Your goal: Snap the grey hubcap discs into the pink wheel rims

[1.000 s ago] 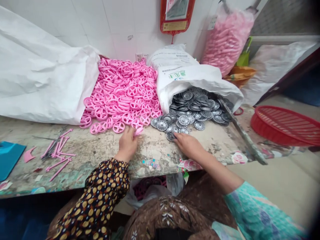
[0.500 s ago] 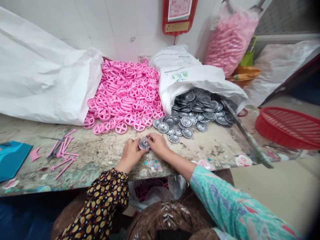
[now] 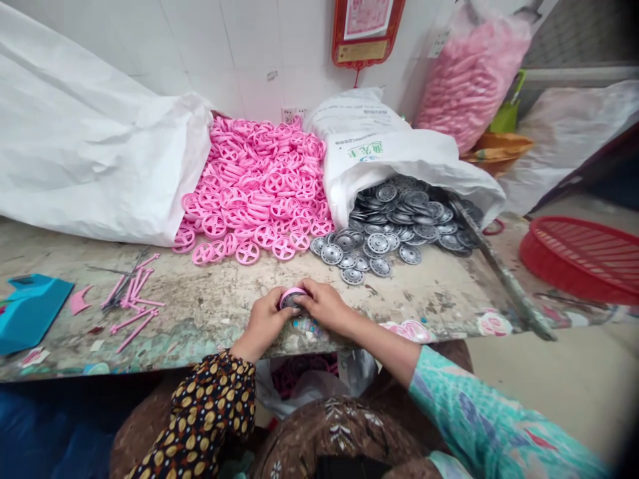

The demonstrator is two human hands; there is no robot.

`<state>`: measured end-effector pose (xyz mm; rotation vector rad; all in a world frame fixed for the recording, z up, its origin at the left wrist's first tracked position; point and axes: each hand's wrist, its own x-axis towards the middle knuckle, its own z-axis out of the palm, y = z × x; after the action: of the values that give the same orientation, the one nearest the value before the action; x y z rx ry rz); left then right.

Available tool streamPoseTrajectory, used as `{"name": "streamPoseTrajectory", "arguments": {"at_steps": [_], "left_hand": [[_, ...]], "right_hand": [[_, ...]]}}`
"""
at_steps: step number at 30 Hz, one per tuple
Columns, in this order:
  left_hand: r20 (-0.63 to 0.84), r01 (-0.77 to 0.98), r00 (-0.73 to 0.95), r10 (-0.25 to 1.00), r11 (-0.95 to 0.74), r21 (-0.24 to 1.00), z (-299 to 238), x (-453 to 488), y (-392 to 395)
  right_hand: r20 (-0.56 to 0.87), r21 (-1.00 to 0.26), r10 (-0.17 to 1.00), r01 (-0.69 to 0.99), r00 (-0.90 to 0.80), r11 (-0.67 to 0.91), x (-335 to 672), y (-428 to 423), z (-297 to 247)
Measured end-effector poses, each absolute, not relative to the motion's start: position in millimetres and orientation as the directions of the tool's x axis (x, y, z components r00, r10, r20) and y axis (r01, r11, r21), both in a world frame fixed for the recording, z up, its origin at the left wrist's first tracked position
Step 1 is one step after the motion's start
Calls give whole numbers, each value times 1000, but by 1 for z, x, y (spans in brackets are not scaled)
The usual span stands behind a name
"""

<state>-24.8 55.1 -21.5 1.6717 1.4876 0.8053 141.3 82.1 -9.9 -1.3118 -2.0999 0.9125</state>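
Observation:
Between my two hands, near the table's front edge, is a small toy wheel (image 3: 292,299) with a pink rim and a grey hubcap disc set in it. My left hand (image 3: 267,319) grips its left side, and my right hand (image 3: 324,304) grips its right side with the thumb over the grey face. The wheel is tilted up, and fingers hide part of it. Beyond my hands lies a heap of pink wheel rims (image 3: 264,193). To its right, grey hubcap discs (image 3: 379,243) spill onto the table from a white sack (image 3: 414,150).
A large white sack (image 3: 100,166) lies behind on the left. Pink pins (image 3: 134,299) and a blue plastic scoop-like piece (image 3: 40,313) are on the left of the table (image 3: 210,332). On the right are a metal bar (image 3: 504,273) and a red basket (image 3: 574,266).
Both hands have brought the wheel slightly nearer the table's front edge and tipped it up, so its pink rim shows along the top. The whole view has shifted a little.

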Motion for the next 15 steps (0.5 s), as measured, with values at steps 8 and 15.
{"name": "streamPoseTrajectory", "arguments": {"at_steps": [8, 15], "left_hand": [[-130, 478, 280, 951, -21, 878, -9, -30, 37], [-385, 403, 502, 775, 184, 897, 18, -70, 52]], "right_hand": [[-89, -880, 905, 458, -415, 123, 147, 59, -13], [-22, -541, 709, 605, -705, 585, 163, 2, 13]]}}
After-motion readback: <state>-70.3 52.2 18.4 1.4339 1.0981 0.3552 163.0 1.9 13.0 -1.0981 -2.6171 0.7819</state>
